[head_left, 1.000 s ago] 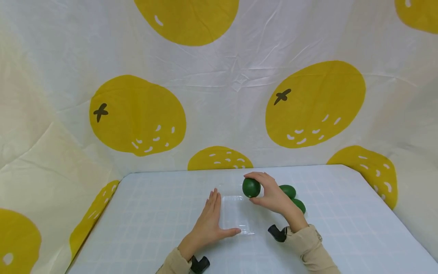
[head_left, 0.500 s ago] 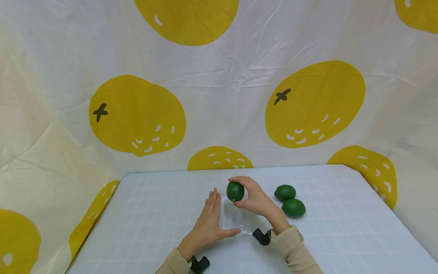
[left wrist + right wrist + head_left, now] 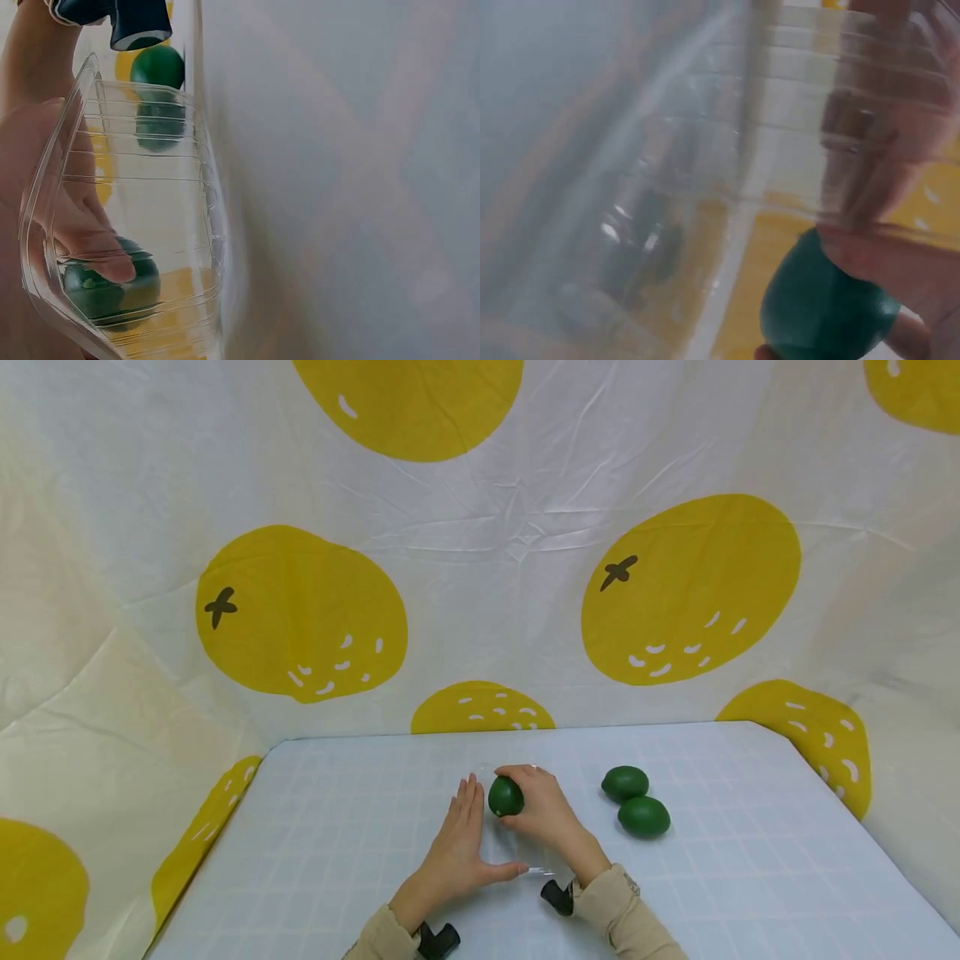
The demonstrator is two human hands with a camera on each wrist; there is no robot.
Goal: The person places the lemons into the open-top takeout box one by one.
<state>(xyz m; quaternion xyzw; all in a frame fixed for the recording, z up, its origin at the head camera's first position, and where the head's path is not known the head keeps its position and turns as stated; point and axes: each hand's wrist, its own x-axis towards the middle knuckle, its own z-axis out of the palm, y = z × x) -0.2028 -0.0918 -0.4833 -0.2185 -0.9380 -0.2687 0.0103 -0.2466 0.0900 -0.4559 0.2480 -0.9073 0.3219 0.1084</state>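
Note:
A clear plastic tub (image 3: 501,852) with ribbed walls (image 3: 135,180) sits on the table in front of me. My left hand (image 3: 452,852) lies against its left side, fingers straight and together, thumb stretched along the near edge. At the tub's far left part, my right hand (image 3: 546,810) grips a dark green lime (image 3: 505,797) between thumb and fingers. Through the clear wall, the left wrist view shows that lime (image 3: 105,292) low in the tub, the right thumb over it. The right wrist view has the lime (image 3: 825,307) beyond the blurred plastic.
Two more limes lie to the right of the tub, one farther back (image 3: 625,783) and one nearer (image 3: 644,817), close together. A pale checked cloth (image 3: 300,843) covers the table. Behind it hangs a white curtain (image 3: 487,610) printed with big yellow fruit.
My right hand has carried the lime leftward from beside the two other limes, then lowered it into the tub's far left part. The left hand has stayed in place.

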